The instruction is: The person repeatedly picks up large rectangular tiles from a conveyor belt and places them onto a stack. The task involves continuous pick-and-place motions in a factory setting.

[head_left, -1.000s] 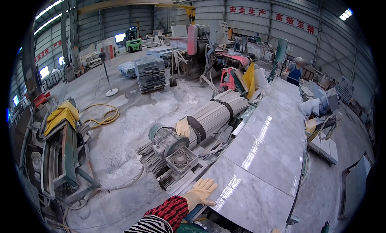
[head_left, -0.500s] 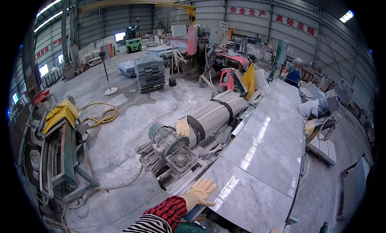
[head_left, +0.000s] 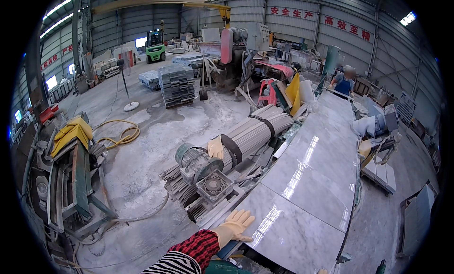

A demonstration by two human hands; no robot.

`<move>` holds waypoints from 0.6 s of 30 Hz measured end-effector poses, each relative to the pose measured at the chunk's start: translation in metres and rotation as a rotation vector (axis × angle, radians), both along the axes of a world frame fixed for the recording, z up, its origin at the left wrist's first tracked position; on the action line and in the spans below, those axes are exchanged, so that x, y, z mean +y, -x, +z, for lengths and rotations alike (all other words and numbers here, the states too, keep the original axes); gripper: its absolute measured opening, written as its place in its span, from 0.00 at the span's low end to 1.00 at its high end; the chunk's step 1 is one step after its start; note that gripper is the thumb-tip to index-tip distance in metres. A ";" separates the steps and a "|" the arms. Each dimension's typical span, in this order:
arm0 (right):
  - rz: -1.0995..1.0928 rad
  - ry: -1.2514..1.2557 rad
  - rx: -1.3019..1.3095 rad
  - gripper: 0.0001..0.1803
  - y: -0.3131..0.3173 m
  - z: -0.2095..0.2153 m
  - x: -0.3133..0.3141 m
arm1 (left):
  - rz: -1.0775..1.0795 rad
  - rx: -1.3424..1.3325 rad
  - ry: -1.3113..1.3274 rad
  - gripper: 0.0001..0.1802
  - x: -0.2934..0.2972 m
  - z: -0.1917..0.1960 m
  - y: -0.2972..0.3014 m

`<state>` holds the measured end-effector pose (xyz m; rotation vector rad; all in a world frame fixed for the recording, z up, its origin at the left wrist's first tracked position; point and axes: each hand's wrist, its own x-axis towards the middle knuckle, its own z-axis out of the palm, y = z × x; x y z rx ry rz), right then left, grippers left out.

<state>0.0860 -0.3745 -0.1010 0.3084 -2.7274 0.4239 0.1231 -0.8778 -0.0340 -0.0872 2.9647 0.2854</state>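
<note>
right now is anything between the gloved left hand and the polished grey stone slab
Nothing visible: the left hand in a yellow rubber glove already rests on the near edge of the glossy grey stone slab.

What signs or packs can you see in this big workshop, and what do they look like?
Red signs: a row of red characters high on the grey back wall.
Red banner: red characters along the left wall, above the windows.
Bundle: long grey strips bound with black straps, left of the slab near the left hand.
</note>
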 end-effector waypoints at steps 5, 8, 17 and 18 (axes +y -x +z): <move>-0.023 -0.059 -0.004 0.28 0.000 0.001 0.001 | -0.136 0.055 -0.032 0.57 0.000 0.006 -0.001; -0.007 -0.043 0.024 0.28 0.000 0.001 -0.002 | -0.322 0.127 -0.131 0.54 0.015 0.009 0.001; -0.024 -0.025 -0.041 0.28 -0.013 0.011 -0.001 | -0.465 0.356 -0.154 0.47 0.096 -0.011 -0.003; -0.027 -0.006 -0.056 0.29 -0.014 0.012 -0.005 | -0.456 0.413 -0.125 0.45 0.096 -0.015 -0.004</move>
